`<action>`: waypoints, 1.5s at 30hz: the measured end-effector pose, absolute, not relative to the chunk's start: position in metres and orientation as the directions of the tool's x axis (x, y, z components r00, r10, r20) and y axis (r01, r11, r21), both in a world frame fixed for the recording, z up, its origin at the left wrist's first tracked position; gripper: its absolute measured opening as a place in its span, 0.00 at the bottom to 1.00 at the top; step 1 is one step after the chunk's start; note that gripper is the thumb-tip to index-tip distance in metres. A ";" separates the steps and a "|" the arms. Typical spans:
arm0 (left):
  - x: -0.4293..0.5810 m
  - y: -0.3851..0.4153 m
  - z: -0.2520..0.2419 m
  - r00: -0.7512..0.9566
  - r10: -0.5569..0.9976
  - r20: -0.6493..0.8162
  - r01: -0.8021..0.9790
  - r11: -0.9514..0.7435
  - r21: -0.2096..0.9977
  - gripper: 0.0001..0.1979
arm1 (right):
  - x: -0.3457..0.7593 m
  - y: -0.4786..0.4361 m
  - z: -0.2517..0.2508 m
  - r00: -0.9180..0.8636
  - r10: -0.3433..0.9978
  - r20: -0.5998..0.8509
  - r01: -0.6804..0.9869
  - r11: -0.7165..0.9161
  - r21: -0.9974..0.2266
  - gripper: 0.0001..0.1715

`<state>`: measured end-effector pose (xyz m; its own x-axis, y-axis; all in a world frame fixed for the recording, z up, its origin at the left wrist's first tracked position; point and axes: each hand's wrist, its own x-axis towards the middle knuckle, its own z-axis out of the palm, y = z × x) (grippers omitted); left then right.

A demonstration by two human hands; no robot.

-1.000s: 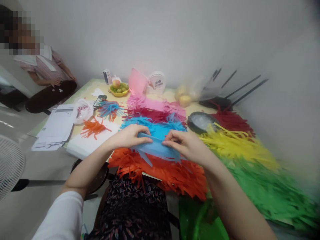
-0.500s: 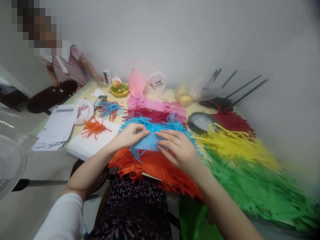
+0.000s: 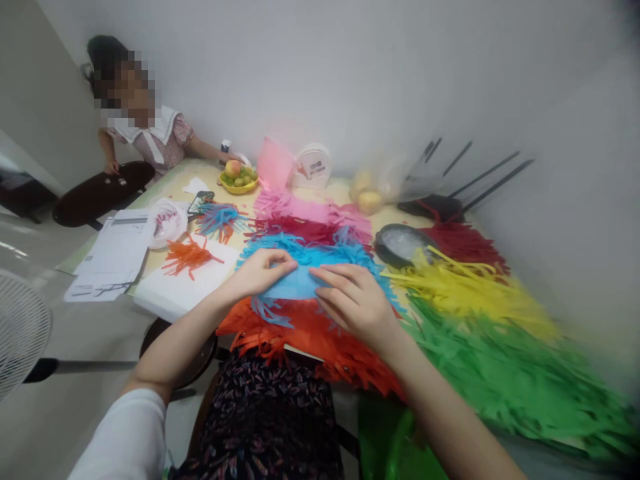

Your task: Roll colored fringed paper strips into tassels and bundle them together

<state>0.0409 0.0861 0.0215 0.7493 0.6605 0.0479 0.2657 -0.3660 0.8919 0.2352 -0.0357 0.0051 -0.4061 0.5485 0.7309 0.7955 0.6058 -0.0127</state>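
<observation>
Two hands are set to one blue paper point(image 3: 290, 285): its edge is pinched between thumb and forefinger of the left hand point(image 3: 263, 270), while fingers of the right hand point(image 3: 363, 303) are laid over its other side; whether it is gripped there cannot be told. The paper is held over an orange fringe point(image 3: 305, 333), just in front of a blue fringe point(image 3: 333, 253). One second ago it was raised in two pinches; now it is spread flatter. A co-worker's arm point(image 3: 207, 150) has been brought near the fruit bowl point(image 3: 239, 189). Print on the white tub point(image 3: 311, 177) cannot be read. Farther left, one orange tassel point(image 3: 190, 257), one blue-and-orange tassel point(image 3: 221, 219) and one phone point(image 3: 201, 200) are seen.
</observation>
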 end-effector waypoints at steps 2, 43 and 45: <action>0.040 0.087 0.020 0.750 0.659 0.046 0.277 -0.377 0.884 0.17 | 0.236 -0.036 0.006 -0.367 0.587 0.722 0.780 0.617 -0.104 0.06; 0.036 0.072 0.033 0.865 0.502 0.024 0.315 -0.578 0.753 0.20 | 0.244 -0.045 0.028 -0.084 0.973 0.213 0.678 0.213 -0.703 0.10; 0.036 0.072 0.031 0.849 0.525 0.056 0.300 -0.567 0.767 0.19 | 0.245 -0.046 0.032 -0.090 0.975 0.203 0.663 0.211 -0.719 0.09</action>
<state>0.0361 0.0722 0.0315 0.8491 0.5252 0.0565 0.2998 -0.5672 0.7671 0.2446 -0.0464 0.0318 -0.0900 0.9751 0.2029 0.6627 0.2107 -0.7186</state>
